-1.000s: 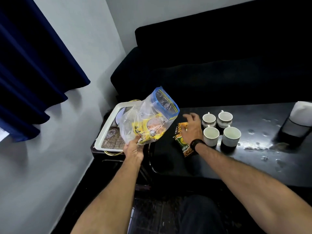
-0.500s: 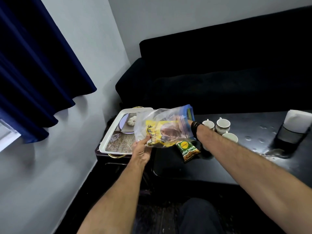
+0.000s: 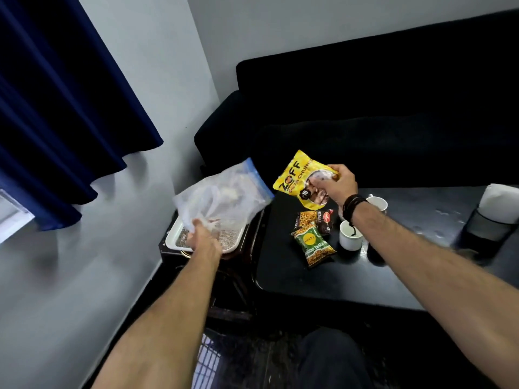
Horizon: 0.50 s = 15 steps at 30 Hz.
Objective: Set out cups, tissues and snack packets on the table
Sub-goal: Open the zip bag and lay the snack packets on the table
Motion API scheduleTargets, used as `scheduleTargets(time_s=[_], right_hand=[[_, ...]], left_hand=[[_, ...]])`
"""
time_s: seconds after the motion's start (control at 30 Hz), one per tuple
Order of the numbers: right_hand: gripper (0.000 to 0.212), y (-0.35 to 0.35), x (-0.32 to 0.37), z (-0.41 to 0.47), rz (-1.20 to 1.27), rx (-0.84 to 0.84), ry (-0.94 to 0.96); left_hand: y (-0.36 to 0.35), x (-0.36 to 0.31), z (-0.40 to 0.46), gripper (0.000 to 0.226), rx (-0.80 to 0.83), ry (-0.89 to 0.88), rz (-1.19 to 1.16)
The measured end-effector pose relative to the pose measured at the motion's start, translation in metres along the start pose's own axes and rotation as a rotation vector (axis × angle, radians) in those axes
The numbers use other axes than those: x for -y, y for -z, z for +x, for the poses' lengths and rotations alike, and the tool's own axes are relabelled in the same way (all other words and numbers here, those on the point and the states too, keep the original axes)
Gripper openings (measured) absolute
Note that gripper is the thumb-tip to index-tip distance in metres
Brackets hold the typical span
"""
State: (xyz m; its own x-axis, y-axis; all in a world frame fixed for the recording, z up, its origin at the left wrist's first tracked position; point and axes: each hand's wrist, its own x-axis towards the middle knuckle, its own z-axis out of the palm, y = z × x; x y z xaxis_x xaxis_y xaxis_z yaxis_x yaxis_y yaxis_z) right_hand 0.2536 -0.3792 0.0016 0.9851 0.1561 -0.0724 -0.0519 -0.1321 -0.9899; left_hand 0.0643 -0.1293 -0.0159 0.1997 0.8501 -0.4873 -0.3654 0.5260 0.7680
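Observation:
My right hand (image 3: 338, 184) grips a yellow snack packet (image 3: 302, 176) in the air above the far left part of the black table (image 3: 283, 272). My left hand (image 3: 203, 238) holds a clear zip bag (image 3: 224, 199) with a blue seal over the white tray (image 3: 172, 238). On the table lie a green packet (image 3: 313, 244) and a red-and-orange packet (image 3: 316, 219), overlapping. White cups (image 3: 349, 235) stand right of them, partly hidden by my right wrist. A white tissue roll (image 3: 498, 202) sits in a dark holder at the table's right.
The tray rests on a low dark stand left of the table. A black sofa (image 3: 379, 113) runs behind the table. A blue curtain (image 3: 56, 108) hangs at the left against the grey wall. My knee shows at the bottom.
My right hand went into the zip bag and came out with the yellow packet, lifting it up and right. The bag now looks slack and has dropped over the tray.

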Motion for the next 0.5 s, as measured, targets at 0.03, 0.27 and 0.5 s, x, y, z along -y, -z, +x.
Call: scheduleTargets(time_s=[0.03, 0.27, 0.5], right_hand=[[0.062, 0.002, -0.007, -0.003, -0.002, -0.011, -0.022], [0.056, -0.011, -0.073, -0.026, -0.239, 0.086, -0.108], [0.064, -0.024, -0.1, -0.039, -0.427, 0.173, -0.107]], left_hand=[[-0.002, -0.002, -0.002, 0.052, -0.06, -0.016, 0.025], [0.008, 0.023, -0.001, 0.053, -0.202, 0.001, 0.226], [0.014, 0.04, -0.024, 0.089, -0.53, -0.211, 0.755]])
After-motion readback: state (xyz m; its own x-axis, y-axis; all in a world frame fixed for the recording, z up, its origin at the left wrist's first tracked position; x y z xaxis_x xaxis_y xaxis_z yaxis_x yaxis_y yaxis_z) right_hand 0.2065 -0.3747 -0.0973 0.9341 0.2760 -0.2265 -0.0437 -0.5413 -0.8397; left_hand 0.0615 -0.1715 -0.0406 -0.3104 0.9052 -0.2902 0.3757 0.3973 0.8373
